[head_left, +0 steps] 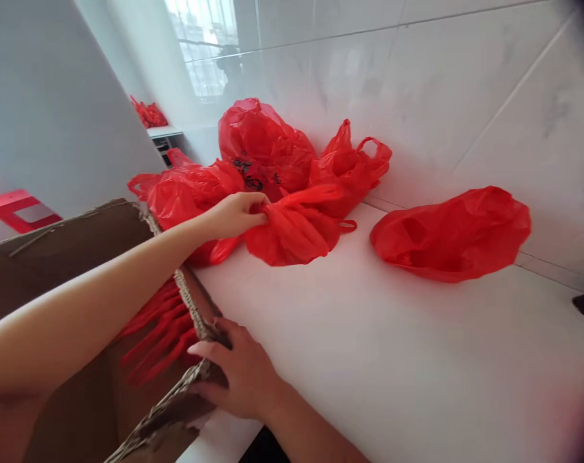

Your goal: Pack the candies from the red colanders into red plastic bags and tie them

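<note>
My left hand [237,215] reaches across a cardboard box [188,296] and pinches a bunched red plastic bag [294,238] above the white surface. At the near corner of that box, my right hand [246,370] grips the torn rim, thumb and fingers around the edge. Inside the box lie red plastic strips or bag handles [164,328], partly hidden by my left forearm. Behind the held bag sit several more: a full, rounded red bag [263,132] with black print, a red bag with a looped handle [350,161] to its right, and a crumpled red bag [190,186] to its left.
A loose red bag [451,235] lies on its own at the right of the white surface [369,360]. A tiled wall [441,96] runs behind. More red bags [148,112] rest in the far background. At far left is a red-and-white item [22,209].
</note>
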Motion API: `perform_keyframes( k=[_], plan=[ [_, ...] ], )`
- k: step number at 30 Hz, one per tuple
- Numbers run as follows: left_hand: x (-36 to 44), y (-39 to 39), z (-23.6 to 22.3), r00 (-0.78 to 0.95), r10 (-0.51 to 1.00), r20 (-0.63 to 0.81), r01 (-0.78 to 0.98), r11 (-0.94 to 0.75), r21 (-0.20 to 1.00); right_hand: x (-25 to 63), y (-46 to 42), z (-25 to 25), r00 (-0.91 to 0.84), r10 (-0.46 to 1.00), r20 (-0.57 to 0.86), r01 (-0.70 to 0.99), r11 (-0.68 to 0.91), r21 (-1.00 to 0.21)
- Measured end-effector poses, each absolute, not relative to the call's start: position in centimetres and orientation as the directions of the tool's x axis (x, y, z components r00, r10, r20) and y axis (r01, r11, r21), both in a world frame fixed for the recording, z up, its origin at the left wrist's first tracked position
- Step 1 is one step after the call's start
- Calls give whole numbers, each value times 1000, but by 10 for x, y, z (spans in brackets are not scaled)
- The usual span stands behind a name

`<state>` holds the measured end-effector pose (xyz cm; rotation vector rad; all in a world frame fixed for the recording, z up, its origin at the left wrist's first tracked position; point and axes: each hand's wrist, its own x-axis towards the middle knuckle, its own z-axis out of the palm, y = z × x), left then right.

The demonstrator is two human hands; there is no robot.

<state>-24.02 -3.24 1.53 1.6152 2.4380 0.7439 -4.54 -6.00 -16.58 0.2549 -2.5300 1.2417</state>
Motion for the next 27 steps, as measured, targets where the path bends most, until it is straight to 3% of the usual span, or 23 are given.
perform_keyframes(
  k=[2,4,7,11,15,19,23,27],
  plan=[
    [-229,-75,29,-547,833,80,550,285,785,-45,-59,-165,-934,-24,357,-302,585,-752],
    [-221,-121,39,-655,755,-24,272,265,925,-44,-58,-164,-933,-30,357,-311,565,-764],
    [-222,-192,43,-730,638,-247,30,390,920,-44,-59,-162,-937,-37,347,-310,548,-777],
    [-248,-270,7,-620,528,-581,-178,626,759,-44,-61,-162,-936,-38,351,-312,554,-772],
    [-266,-296,-71,-381,541,-750,-172,755,632,-45,-62,-165,-935,-36,354,-309,575,-757],
    [-257,-276,-155,-274,501,-821,-98,835,542,-46,-61,-165,-937,-46,346,-310,564,-765],
    [-247,-256,-207,-356,453,-818,73,886,458,-46,-61,-164,-936,-42,349,-312,558,-769],
    [-248,-248,-220,-560,492,-666,211,863,459,-46,-62,-163,-940,-42,339,-307,542,-783]
  ],
)
